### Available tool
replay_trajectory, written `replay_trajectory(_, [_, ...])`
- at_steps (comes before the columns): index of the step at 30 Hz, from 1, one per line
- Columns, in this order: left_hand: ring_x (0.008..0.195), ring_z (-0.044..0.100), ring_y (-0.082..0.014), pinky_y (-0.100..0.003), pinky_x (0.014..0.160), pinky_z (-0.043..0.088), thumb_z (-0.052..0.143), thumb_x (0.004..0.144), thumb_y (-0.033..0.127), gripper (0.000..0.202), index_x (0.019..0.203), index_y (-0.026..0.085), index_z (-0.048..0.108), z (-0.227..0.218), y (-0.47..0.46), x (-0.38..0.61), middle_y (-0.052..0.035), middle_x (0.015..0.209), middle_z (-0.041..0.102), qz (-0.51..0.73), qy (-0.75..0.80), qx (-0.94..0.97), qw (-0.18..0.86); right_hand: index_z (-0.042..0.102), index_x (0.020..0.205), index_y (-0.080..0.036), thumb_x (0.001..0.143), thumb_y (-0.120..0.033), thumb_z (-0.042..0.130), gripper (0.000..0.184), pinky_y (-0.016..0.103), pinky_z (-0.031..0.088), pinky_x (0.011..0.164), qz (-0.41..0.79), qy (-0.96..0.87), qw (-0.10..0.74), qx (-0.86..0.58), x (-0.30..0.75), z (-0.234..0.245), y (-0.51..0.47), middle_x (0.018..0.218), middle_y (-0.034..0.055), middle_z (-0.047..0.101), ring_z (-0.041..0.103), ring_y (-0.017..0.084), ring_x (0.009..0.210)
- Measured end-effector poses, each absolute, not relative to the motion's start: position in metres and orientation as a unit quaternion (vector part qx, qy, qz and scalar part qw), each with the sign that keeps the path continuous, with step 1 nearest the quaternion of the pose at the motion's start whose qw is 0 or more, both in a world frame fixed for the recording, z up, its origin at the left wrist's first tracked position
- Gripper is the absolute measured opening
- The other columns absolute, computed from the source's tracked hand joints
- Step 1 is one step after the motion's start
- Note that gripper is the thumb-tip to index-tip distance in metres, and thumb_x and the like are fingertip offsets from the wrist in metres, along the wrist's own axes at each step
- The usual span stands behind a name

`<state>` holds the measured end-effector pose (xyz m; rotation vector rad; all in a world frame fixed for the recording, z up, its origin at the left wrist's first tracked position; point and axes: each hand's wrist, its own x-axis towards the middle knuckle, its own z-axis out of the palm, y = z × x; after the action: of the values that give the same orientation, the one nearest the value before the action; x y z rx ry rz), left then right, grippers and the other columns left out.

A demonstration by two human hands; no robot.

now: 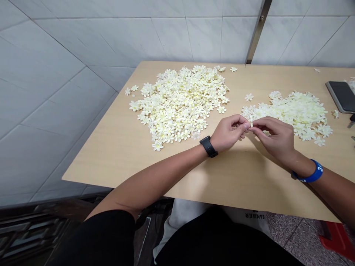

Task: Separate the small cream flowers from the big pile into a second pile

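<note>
Between the fingertips of both hands is a small pale artificial flower [251,124], mostly hidden by the fingers. My left hand [229,132], with a black band at its wrist, pinches it from the left. From the right, my right hand [277,139] pinches it too, thumb and forefinger closed together. To the left lies a large heap of white-and-yellow flowers [183,103]. A smaller, paler heap of petal layers [298,112] spreads just behind and beyond my right hand.
The wooden table [111,147] meets a tiled wall [172,37] at the back. A phone [344,96] lies near the right edge, with keys [351,121] by it. Several loose flowers lie around the heaps. A red plastic object [337,240] stands below the table at right.
</note>
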<state>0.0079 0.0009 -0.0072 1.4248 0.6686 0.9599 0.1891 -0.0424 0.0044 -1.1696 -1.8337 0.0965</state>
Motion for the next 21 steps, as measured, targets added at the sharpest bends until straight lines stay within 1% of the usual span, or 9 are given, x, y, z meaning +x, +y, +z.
replay_trajectory(5, [0.077,0.063,-0.0100,-0.023,0.072,0.060,0.072,0.092,0.051,0.036,0.092,0.016,0.064,-0.0069,-0.0008,0.0070,-0.0044,0.092,0.066,0.420,0.283,0.629,0.590,0.078,0.086,-0.027,0.092,-0.029,0.074,0.007,0.036,0.060,0.061,0.089,-0.727,0.479,-0.483,0.1906,0.0046,-0.0422,0.085,0.0038,0.080,0.073,0.021,0.068])
replay_trajectory(8, [0.084,0.064,-0.0119,-0.023,0.073,0.059,0.071,0.093,0.043,0.028,0.097,0.016,0.064,-0.0088,-0.0010,0.0066,-0.0058,0.099,0.067,0.433,0.265,0.644,0.572,0.079,0.086,-0.027,0.091,-0.029,0.074,0.008,0.036,0.061,0.061,0.115,-0.712,0.490,-0.490,0.1913,0.0046,-0.0422,0.085,0.0033,0.080,0.073,0.021,0.066])
replay_trajectory(11, [0.086,0.064,-0.0124,-0.023,0.073,0.057,0.071,0.093,0.039,0.024,0.098,0.016,0.065,-0.0105,-0.0004,0.0061,-0.0069,0.101,0.068,0.440,0.259,0.653,0.559,0.080,0.084,-0.028,0.092,-0.030,0.074,0.010,0.037,0.062,0.061,0.117,-0.705,0.494,-0.495,0.1922,0.0051,-0.0425,0.083,0.0026,0.080,0.074,0.022,0.066])
replay_trajectory(16, [0.080,0.063,-0.0109,-0.022,0.072,0.054,0.075,0.091,0.042,0.028,0.097,0.016,0.067,-0.0092,0.0001,0.0052,-0.0062,0.096,0.069,0.435,0.274,0.649,0.561,0.080,0.082,-0.030,0.092,-0.031,0.074,0.012,0.039,0.063,0.063,0.096,-0.712,0.489,-0.495,0.1931,0.0063,-0.0432,0.080,0.0019,0.080,0.075,0.023,0.066])
replay_trajectory(21, [0.088,0.066,-0.0132,-0.023,0.076,0.055,0.081,0.085,0.046,0.035,0.094,0.015,0.067,-0.0052,0.0001,0.0045,-0.0070,0.097,0.069,0.439,0.262,0.637,0.577,0.081,0.081,-0.030,0.094,-0.031,0.072,0.016,0.039,0.063,0.062,0.094,-0.717,0.488,-0.489,0.1931,0.0084,-0.0439,0.076,0.0014,0.079,0.074,0.023,0.064])
